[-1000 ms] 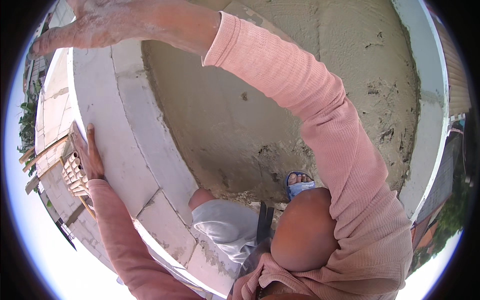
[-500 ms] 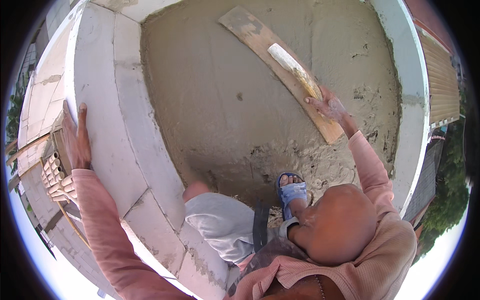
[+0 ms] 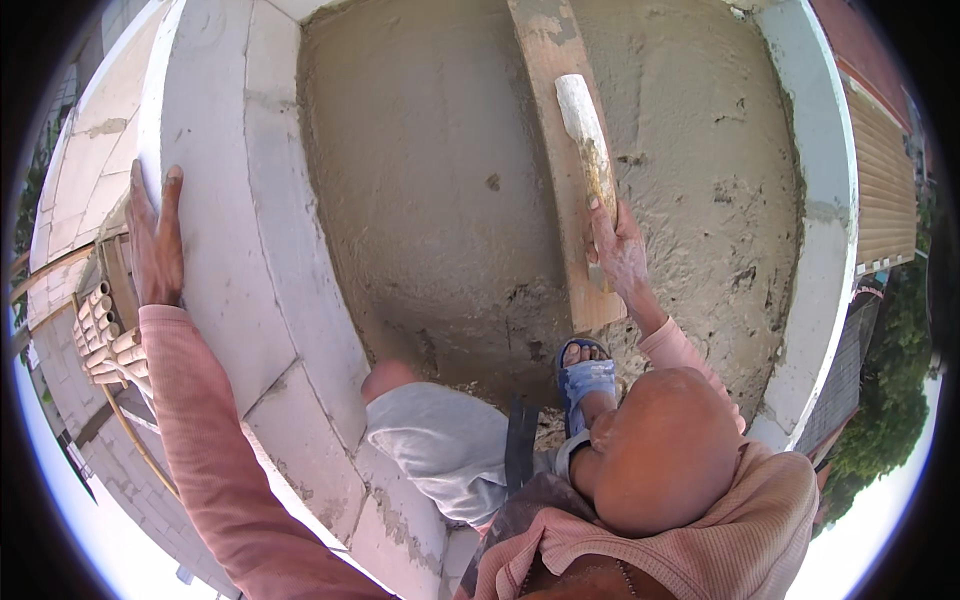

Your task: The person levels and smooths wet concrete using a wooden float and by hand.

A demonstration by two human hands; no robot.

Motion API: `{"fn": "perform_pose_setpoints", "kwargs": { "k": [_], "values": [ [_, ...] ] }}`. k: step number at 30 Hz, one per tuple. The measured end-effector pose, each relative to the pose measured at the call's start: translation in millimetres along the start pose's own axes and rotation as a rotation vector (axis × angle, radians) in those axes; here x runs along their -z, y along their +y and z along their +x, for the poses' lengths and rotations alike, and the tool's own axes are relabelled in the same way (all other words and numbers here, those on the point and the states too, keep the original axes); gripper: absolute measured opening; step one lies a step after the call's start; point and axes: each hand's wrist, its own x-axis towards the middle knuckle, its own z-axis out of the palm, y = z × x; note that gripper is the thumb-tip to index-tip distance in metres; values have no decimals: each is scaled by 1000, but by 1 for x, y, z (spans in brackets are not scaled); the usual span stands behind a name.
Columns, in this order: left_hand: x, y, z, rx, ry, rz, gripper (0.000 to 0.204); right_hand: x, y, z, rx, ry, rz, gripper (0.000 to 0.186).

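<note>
Two hands working: right hand (image 3: pixel 618 250) now clamping the mortar-smeared white trowel handle (image 3: pixel 588 140) onto the long wooden float board (image 3: pixel 560 150), swung upright across wet grey screed (image 3: pixel 430 190); left hand (image 3: pixel 155 240) still spreading flat, bracing on the white block wall (image 3: pixel 215 250).

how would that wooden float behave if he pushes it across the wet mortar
The float looks like a stiff plank, so it likely won't flex. The mortar looks wet and gritty, so expect drag. The right hand grips its handle, probably steadying it.
</note>
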Motion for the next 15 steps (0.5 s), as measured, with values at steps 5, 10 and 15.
{"fn": "perform_pose_setpoints", "kwargs": {
  "k": [5,10,15],
  "values": [
    [0,-2,5,5,-8,-21,99,-18,-5,73,26,78,-26,44],
    [6,-4,2,11,-9,-17,97,-53,27,103,259,-30,-422,43],
    [0,2,8,-25,-4,-31,95,-104,8,81,569,-145,-720,50]
  ]
}}
